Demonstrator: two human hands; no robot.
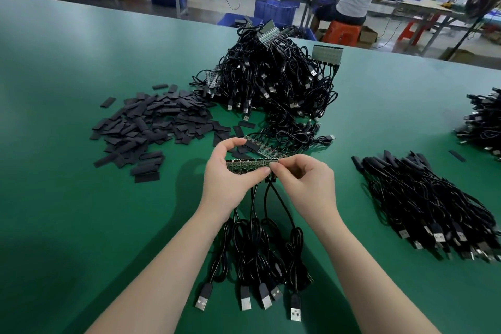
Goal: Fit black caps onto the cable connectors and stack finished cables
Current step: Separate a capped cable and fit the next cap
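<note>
Both hands are pinching a green strip of joined circuit boards [250, 166] — left hand [230, 179] steadying, right hand [303, 179] gripping the end board, probably snapping it free for capping — black cables [257, 247] trailing near.

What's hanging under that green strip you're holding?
Black cables hang from the green strip, ending in USB plugs on the table. The left hand and right hand cover some joints.

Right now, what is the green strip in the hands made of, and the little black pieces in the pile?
The green strip looks like rigid circuit board: green face, tiny repeated parts, straight edges. The little black pieces look like matte plastic or rubbery sleeves: dull, flat, no shine; which one is unclear. Both the left hand and the right hand pinch the strip.
</note>
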